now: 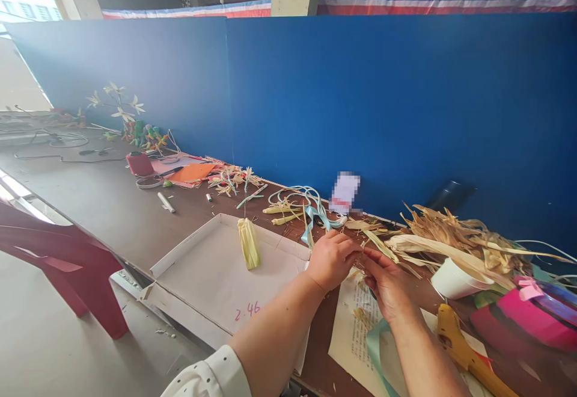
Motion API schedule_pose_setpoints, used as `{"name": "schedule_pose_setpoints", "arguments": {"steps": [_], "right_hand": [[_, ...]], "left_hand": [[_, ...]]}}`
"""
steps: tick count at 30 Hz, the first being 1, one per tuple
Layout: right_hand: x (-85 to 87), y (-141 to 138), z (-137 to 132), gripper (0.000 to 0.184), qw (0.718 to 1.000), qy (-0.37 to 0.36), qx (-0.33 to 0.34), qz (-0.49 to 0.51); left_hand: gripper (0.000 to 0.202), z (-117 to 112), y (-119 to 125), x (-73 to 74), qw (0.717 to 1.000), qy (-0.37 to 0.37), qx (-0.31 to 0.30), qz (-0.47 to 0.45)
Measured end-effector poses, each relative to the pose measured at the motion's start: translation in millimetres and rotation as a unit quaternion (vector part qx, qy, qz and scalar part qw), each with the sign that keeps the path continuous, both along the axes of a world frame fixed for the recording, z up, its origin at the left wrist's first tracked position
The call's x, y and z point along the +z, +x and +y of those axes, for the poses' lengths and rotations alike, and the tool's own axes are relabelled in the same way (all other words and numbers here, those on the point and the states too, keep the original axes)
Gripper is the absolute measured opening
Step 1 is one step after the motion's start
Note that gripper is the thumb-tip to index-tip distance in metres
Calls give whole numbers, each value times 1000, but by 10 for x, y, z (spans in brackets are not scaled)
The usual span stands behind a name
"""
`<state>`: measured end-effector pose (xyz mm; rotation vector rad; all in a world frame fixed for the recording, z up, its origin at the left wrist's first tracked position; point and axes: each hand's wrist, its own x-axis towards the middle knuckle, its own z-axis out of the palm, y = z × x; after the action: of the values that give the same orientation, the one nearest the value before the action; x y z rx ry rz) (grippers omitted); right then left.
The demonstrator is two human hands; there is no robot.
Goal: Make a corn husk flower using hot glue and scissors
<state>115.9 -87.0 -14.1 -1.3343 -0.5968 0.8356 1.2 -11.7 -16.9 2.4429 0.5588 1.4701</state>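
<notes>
My left hand (332, 260) and my right hand (388, 286) meet over the brown table (108, 204), fingertips pinched together on a thin strip of dried corn husk (362, 250). Both hands hover above a printed paper sheet (349, 337). A pale yellow folded husk bundle (249, 242) lies in the shallow white cardboard tray (211, 276) just left of my left hand. A heap of dry corn husks (455, 234) lies to the right of my hands.
A white cup (453, 280), a yellow glue gun (464, 349) and pink tape rolls (532, 316) sit at right. Light blue ribbon (311, 207) and husk flowers (232, 177) lie along the blue partition (360, 102). A red plastic chair (58, 258) stands at left.
</notes>
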Motion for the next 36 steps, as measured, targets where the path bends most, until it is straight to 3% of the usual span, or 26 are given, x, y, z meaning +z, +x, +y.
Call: {"name": "schedule_pose_setpoints", "arguments": {"steps": [12,19,24,29,33,36], "right_hand": [[-2,18,-11,40,1000,0,-15,2],[19,43,-12,43,999,1,-15,40],[23,70,-17,38,997,24,-7,67],[26,91,-7,34,997,54,-10,47],[54,79,-11,37,998,51,-24,15],[40,85,-9,41,998,40,-30,-34]], "left_hand": [[24,-7,-13,-2,997,-31,-65,26],[31,-17,-17,-5,997,-17,-64,42],[42,-47,-4,-11,996,-45,-73,34],[49,-102,38,18,978,-168,-117,-42],[47,-142,20,86,927,-331,-163,-68],[37,-144,-20,141,891,-404,-188,-86]]}}
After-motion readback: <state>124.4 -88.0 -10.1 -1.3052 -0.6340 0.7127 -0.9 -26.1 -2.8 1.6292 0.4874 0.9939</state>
